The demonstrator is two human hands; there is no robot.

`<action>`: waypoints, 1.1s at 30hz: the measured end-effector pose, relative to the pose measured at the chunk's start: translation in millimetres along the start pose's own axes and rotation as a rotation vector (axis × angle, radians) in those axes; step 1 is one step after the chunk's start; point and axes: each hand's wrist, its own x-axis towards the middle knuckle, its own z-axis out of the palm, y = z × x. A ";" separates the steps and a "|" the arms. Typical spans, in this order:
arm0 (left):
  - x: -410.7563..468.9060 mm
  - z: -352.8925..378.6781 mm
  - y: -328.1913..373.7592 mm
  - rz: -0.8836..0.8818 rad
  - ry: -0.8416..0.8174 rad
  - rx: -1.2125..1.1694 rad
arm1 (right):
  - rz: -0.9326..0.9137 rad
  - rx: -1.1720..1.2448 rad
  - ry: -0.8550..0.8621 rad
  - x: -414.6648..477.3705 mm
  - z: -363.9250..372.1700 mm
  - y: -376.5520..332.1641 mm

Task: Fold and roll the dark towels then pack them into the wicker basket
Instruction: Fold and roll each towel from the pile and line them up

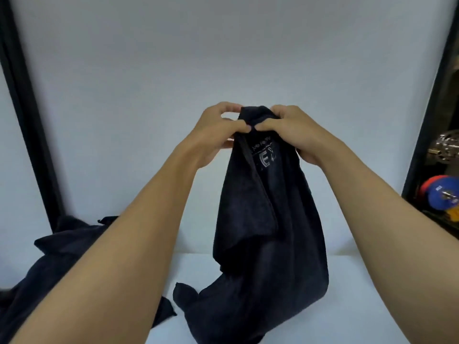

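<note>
A dark navy towel [268,219] with pale lettering near its top hangs in front of me, its lower end crumpled on the white table [360,294]. My left hand [218,130] and my right hand [295,130] pinch its top edge side by side, thumbs almost touching. More dark towels [52,264] lie in a loose heap at the left of the table, partly behind my left forearm. No wicker basket is in view.
A plain white wall rises behind the table. A black frame post [27,115] runs down the left side. At the right, a dark shelf [444,170] holds a blue and red round object [442,192] and some shiny items.
</note>
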 end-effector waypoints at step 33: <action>-12.2 -47.2 -103.2 -0.365 -0.201 0.552 | 0.235 -0.776 -0.127 -23.1 -34.5 158.1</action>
